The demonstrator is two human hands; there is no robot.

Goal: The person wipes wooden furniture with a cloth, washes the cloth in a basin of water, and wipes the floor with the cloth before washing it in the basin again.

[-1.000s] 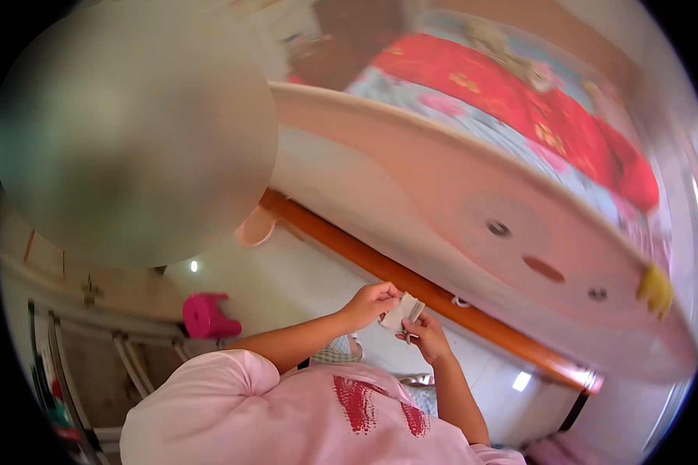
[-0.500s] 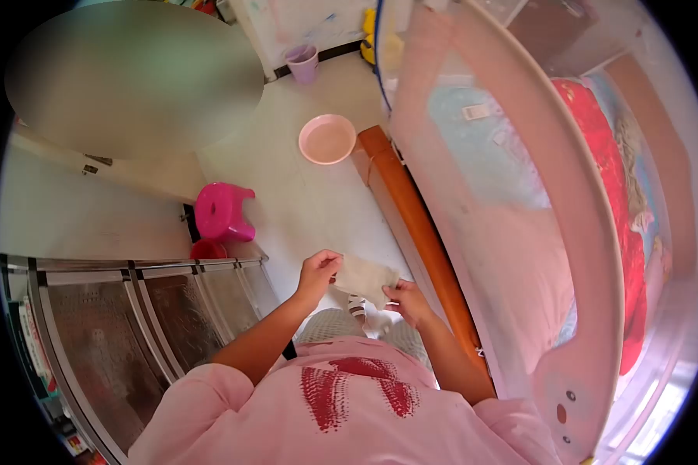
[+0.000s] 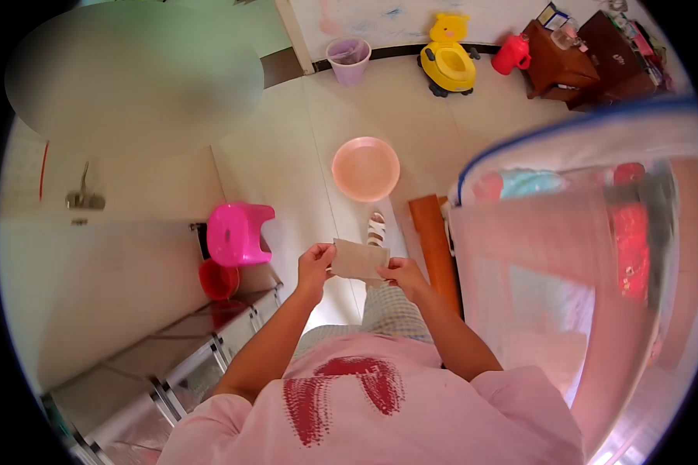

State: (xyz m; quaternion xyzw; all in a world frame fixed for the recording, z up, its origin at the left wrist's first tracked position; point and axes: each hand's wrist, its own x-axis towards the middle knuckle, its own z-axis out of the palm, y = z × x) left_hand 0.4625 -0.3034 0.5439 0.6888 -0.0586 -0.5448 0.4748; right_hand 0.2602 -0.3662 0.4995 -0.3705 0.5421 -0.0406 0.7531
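Over the remote feed I record moderately bright, soft light across the floor (image 3: 411,116). Relative to the pink basin (image 3: 366,174), white glare lies on the tiles below it, and stronger, washed-out brightness shows far below to its right. The blue-edged bed guard (image 3: 535,217), right of it, is smeared. A defocused grey-green oval (image 3: 136,77) sits upper left of it. I note bowed lines and black corners.

Pinks, red and yellow around a pale pink basin (image 3: 366,170)
Beyond the basin: lilac bin (image 3: 350,72), yellow potty (image 3: 450,68) with black wheels (image 3: 440,91), red jug (image 3: 510,54). Left of it: hot-pink stool (image 3: 233,235), red bucket (image 3: 219,281). On its near side: beige cloth (image 3: 359,260), white sandal (image 3: 376,230), pale checked trousers (image 3: 394,312), light pink shirt (image 3: 442,395) with a dark red print (image 3: 305,411).
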